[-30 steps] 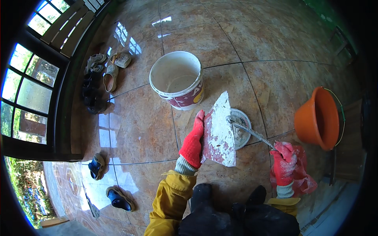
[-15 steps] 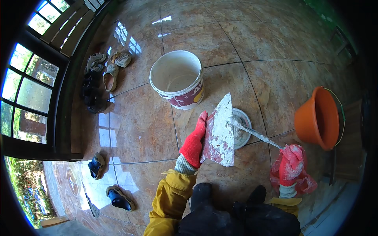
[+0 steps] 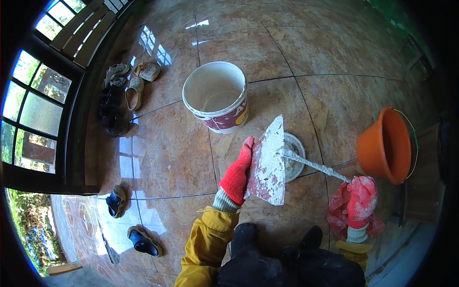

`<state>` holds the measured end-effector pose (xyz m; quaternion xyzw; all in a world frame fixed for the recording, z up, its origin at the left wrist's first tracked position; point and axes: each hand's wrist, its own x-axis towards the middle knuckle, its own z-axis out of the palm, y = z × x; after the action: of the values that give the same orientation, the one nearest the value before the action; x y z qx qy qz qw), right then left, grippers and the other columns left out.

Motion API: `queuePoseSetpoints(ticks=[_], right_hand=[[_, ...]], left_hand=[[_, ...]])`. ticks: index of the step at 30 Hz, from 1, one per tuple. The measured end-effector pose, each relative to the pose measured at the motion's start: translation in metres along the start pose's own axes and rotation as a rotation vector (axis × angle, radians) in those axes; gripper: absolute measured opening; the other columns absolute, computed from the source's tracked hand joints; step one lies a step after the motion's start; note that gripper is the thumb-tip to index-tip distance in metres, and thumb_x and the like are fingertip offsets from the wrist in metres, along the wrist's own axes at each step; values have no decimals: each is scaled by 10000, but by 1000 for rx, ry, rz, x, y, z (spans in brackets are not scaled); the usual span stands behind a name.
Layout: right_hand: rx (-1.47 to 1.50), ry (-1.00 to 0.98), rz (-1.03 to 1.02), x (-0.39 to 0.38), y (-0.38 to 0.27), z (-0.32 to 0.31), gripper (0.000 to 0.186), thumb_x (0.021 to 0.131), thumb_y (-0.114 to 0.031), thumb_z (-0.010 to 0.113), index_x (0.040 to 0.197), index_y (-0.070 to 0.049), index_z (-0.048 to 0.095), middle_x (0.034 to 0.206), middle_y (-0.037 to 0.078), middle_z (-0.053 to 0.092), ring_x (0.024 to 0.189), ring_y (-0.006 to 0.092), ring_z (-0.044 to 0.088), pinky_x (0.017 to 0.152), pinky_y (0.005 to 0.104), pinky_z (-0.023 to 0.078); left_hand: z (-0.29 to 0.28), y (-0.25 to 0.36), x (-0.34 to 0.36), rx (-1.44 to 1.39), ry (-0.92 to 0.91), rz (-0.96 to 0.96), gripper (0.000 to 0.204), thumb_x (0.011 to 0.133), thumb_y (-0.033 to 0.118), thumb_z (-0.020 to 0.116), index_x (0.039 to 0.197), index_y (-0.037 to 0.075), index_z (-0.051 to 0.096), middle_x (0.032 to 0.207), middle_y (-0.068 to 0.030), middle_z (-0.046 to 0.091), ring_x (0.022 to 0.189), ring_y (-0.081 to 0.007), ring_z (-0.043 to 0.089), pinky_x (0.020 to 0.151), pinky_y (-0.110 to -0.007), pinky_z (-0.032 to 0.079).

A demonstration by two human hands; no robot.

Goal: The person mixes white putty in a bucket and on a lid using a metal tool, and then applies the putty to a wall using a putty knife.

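My left hand (image 3: 235,176), in a red glove with a grey cuff, is closed on the left edge of a flat board (image 3: 268,167) smeared with white plaster; the board hides some of its fingers. My right hand (image 3: 361,201), gloved in red with white smears, grips the end of a long thin stick (image 3: 318,166) crusted with white paste. The stick's far end meets the board's right side, and I cannot tell its tip's shape. Partly hidden behind board and stick, a round whitish lid or tub (image 3: 297,148) lies on the floor.
A white bucket (image 3: 222,125) stands beyond the board. To the right, an orange bucket (image 3: 375,146) lies tilted near a red plastic bag (image 3: 338,217). Clogs (image 3: 143,241) and several other shoes (image 3: 135,93) sit along the left, by the windowed door (image 3: 36,115).
My right hand has shifted slightly right, drawing the stick with it, so its far end overlaps the board less. My left hand and the board have barely moved.
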<state>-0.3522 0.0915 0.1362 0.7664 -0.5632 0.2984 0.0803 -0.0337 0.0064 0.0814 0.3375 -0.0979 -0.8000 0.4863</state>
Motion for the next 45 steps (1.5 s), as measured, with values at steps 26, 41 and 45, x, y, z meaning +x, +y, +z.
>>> queuePoseSetpoints(ticks=[26, 41, 45], right_hand=[[598, -108, 459, -20, 2, 32, 229, 723, 138, 571, 900, 9, 637, 925, 89, 576, 806, 187, 574, 648, 262, 507], [574, -11, 361, 0, -3, 4, 231, 721, 137, 563, 882, -10, 641, 872, 80, 550, 728, 172, 560, 617, 257, 488], [560, -14, 344, 4, -3, 3, 250, 692, 146, 570, 874, -8, 644, 865, 89, 554, 742, 193, 566, 613, 262, 497]], left_hand=[[8, 5, -6, 103, -54, 12, 562, 969, 401, 356, 1434, 132, 190, 1374, -45, 354, 1154, -145, 449, 977, -299, 383], [4, 1, -4, 129, -54, 78, 561, 977, 372, 339, 1437, 107, 158, 1405, -65, 314, 1198, -160, 413, 1012, -299, 345], [-2, -1, -2, 136, -68, 60, 566, 977, 379, 335, 1436, 96, 161, 1415, -72, 300, 1220, -165, 391, 1031, -294, 316]])
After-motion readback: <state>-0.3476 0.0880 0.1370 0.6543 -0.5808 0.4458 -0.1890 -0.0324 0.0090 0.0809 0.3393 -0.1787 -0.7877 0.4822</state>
